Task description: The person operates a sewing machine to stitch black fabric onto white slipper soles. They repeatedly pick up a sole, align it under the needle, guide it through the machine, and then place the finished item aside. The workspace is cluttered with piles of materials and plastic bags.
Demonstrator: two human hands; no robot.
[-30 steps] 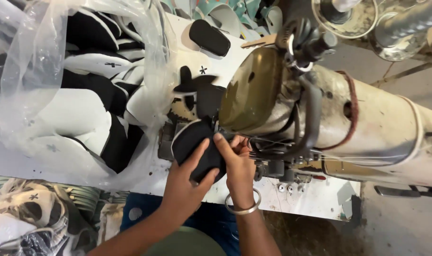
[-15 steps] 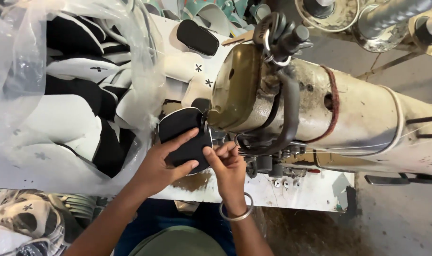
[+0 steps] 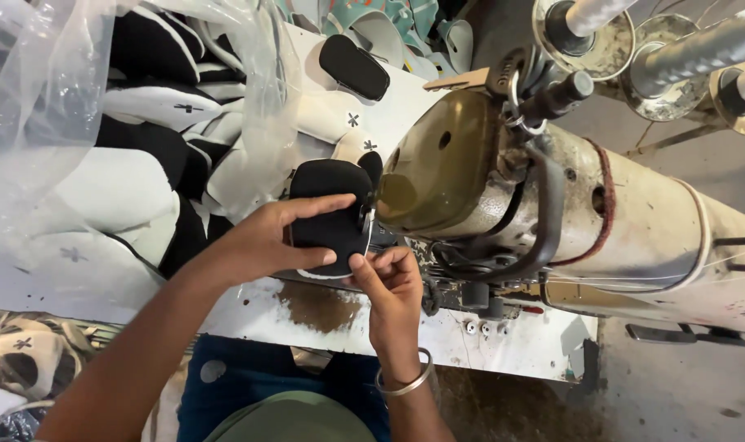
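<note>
in the middle of the frame the left hand (image 3: 278, 237) holds a black fabric piece (image 3: 330, 214) flat on the white table (image 3: 503, 340), thumb and fingers curled around its edges, right against the head of the sewing machine (image 3: 552, 196). the right hand (image 3: 389, 286), a bangle (image 3: 405, 381) on its wrist, pinches the lower right edge of the piece with fingertips pressed together. in the upper left lies a clear plastic bag (image 3: 29, 98) over a pile of black and white cut pieces (image 3: 143, 164). thread spools (image 3: 691, 53) stand at the upper right
</note>
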